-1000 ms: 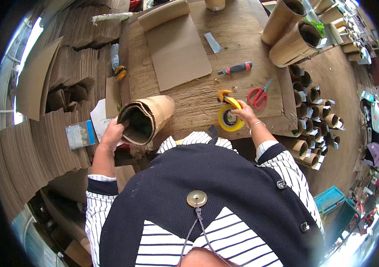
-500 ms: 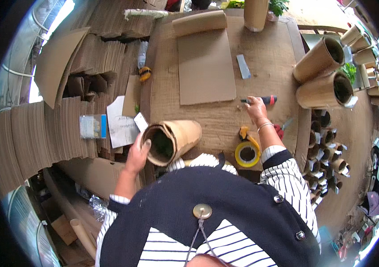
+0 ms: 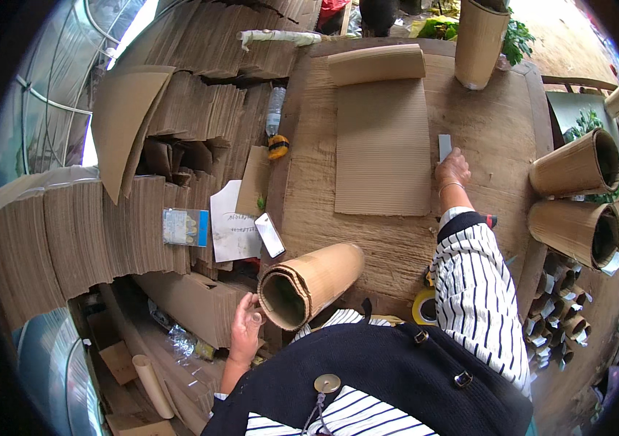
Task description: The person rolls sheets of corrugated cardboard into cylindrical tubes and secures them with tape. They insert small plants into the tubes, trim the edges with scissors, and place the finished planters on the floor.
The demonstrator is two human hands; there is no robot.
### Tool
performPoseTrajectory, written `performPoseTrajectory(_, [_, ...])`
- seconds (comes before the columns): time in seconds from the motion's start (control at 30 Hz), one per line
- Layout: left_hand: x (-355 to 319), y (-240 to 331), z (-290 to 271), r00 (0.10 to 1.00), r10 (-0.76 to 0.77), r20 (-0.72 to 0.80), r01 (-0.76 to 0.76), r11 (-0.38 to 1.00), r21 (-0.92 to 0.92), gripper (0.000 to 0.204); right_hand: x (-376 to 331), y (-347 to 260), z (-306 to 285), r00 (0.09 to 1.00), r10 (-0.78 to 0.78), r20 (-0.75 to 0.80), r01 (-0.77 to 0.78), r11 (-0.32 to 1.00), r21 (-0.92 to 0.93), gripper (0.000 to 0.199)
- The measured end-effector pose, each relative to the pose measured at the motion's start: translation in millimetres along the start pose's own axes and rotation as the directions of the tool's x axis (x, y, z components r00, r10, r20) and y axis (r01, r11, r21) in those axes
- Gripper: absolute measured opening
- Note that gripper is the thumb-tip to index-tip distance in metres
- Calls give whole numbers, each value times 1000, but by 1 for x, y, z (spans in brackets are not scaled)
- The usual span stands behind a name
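A rolled cardboard tube [image 3: 331,280] lies on its side at the table's near left edge, its layered open end facing left; something dark green shows inside. My left hand [image 3: 245,333] is just beside that end, fingers apart and holding nothing. Farther out on the right, my right hand [image 3: 454,168] pinches the near end of a small pale strip [image 3: 445,147] on the table. Left of it is a corrugated cardboard sheet [image 3: 382,149], its far end curled into a roll. A red-and-black handled tool [image 3: 492,220] shows partly past my right sleeve.
A yellow tape roll [image 3: 423,306] is half hidden by my right sleeve. Two cardboard tubes [image 3: 571,232] lie at the right edge; another tube [image 3: 481,47] stands at the back. Stacked cardboard [image 3: 70,240] fills the left, with a bottle [image 3: 275,110] and a tape measure [image 3: 277,147] nearby.
My left hand has let go of the tube and drawn back toward me. My right hand has left the red-and-black tool and reached the pale strip. The view has shifted.
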State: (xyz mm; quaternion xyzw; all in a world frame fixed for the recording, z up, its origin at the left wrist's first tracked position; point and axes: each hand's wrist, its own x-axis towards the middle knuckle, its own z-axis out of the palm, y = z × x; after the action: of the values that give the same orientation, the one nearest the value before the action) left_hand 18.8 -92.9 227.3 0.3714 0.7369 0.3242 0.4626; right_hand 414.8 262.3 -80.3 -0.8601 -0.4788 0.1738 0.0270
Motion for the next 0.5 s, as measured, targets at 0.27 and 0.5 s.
performPoseTrajectory(0.27, [21, 36, -8, 930, 312, -196, -287, 947, 144, 57, -86, -31, -67, 892, -444, -80, 362, 599, 715, 19])
performPoseTrajectory(0.5, [69, 123, 44, 843, 490, 220, -435, 863, -257, 64, -248, -43, -178, 529, -816, -232, 389, -9, 921, 18])
